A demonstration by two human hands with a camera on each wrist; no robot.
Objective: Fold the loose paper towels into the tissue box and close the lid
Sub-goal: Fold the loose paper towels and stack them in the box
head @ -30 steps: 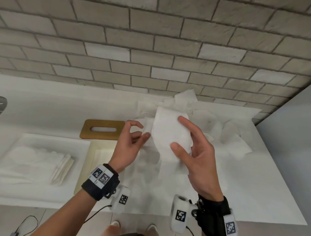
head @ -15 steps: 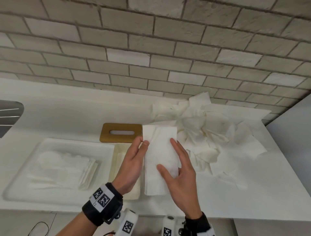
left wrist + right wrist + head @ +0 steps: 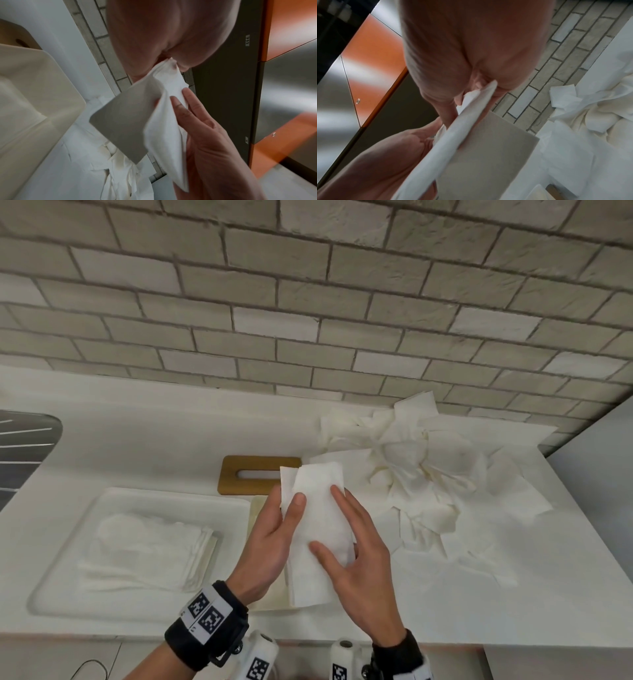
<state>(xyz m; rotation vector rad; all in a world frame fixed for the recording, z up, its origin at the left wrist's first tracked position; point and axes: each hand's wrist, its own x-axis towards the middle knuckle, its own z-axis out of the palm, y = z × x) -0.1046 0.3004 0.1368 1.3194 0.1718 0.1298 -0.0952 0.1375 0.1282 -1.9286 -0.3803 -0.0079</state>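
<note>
The head view is bright and evenly lit, with soft light from above and no hard glare. The white countertop is nearly washed out, so the pile of loose paper towels blends into it, marked only by faint grey creases. Shadows are pale and diffuse. Brick courses on the wall bow outward toward the frame's edges from the wide lens. Both wrist views are dimmer and softer: the near palms are blurred, reddish and underexposed, the folded paper towel shows a grey shaded face, and the steel panels carry smeared highlights.
</note>
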